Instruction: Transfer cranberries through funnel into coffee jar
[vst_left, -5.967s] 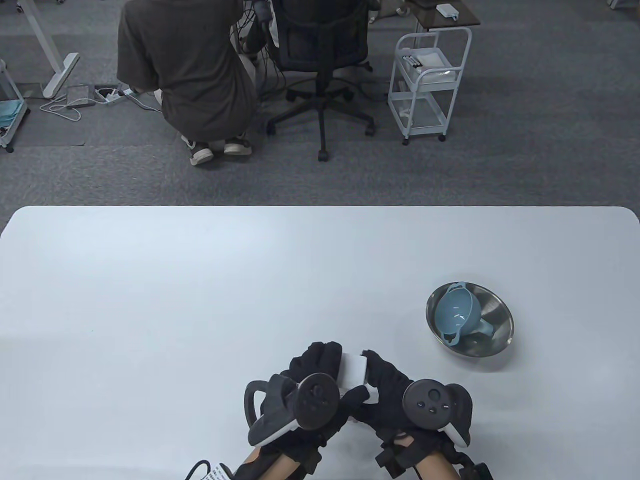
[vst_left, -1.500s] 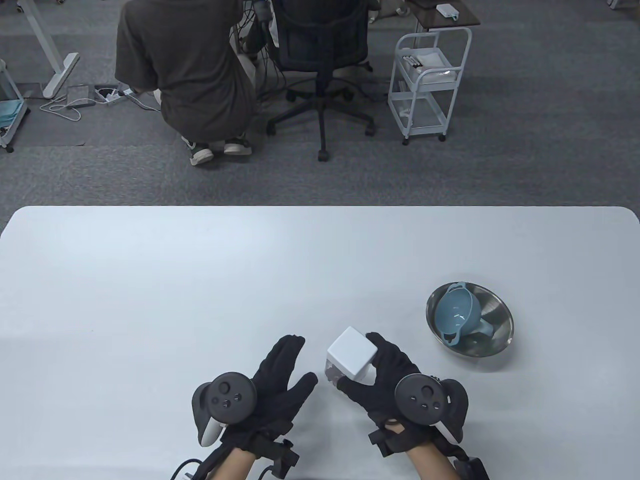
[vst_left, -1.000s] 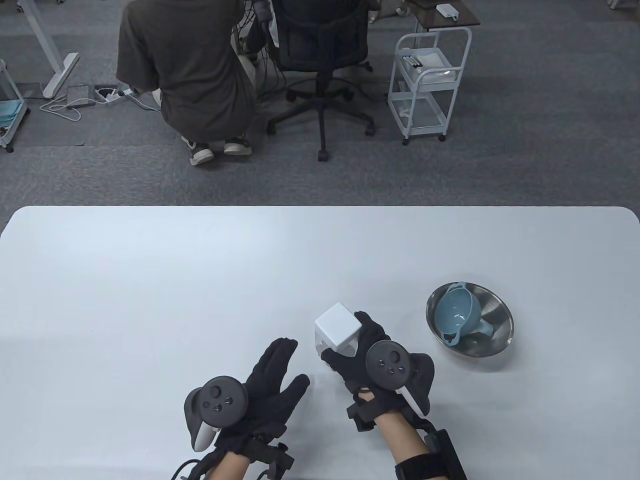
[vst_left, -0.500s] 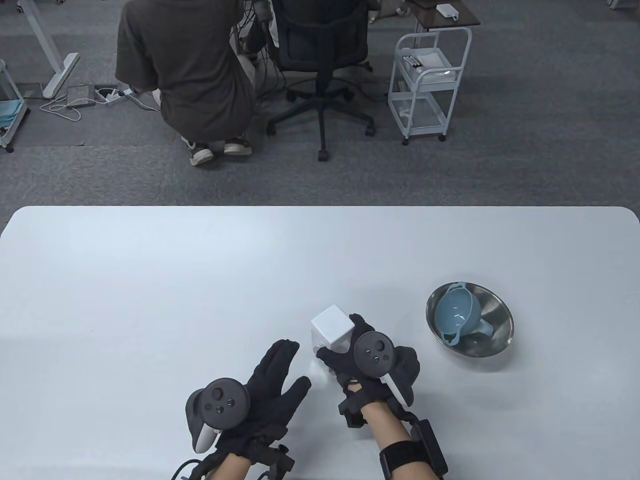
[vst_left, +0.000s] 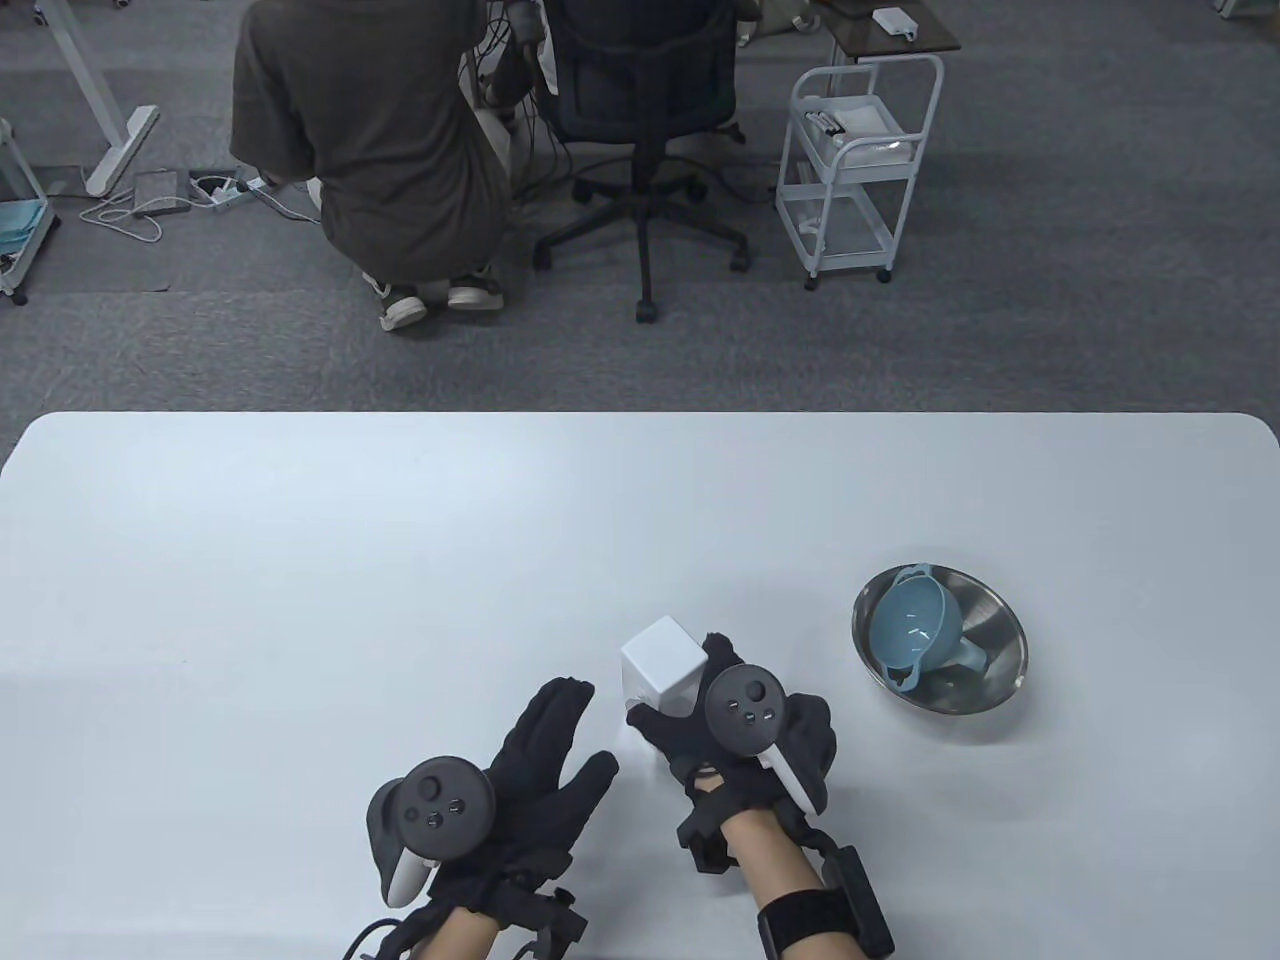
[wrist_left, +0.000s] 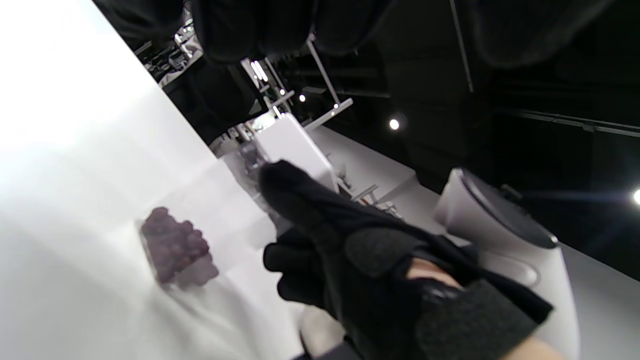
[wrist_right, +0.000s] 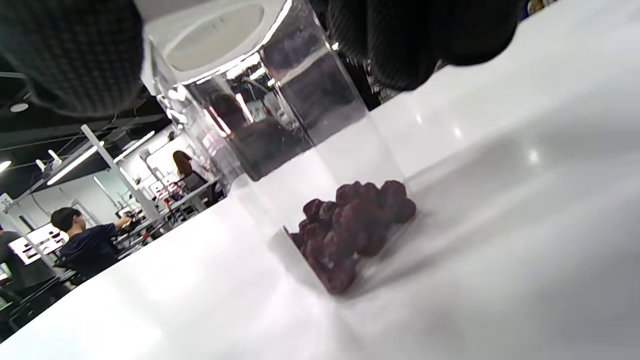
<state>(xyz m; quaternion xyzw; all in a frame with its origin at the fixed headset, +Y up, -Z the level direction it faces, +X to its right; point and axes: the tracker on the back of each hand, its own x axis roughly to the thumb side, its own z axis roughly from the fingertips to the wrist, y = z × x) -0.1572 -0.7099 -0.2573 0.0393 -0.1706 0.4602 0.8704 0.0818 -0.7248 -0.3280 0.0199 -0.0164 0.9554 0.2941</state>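
A clear square coffee jar with a white lid (vst_left: 660, 664) stands upright at the near middle of the table. My right hand (vst_left: 682, 692) grips it around the top from the right. Dark red cranberries (wrist_right: 352, 225) lie in a small heap at its bottom, and they also show in the left wrist view (wrist_left: 175, 247). The jar's base looks to be on the table. My left hand (vst_left: 555, 735) rests flat and open on the table, left of the jar and apart from it. A blue funnel (vst_left: 910, 625) lies tilted inside a steel bowl (vst_left: 1003, 640) at the right.
The white table (vst_left: 400, 560) has a rounded far edge. Beyond it on the carpet are a crouching person (vst_left: 370, 140), an office chair (vst_left: 645, 110) and a white trolley (vst_left: 860, 160).
My left hand has let go of the jar and lies flat. My right hand has carried the jar a little forward and left and lowered it to the table; it has barely moved in the last half second.
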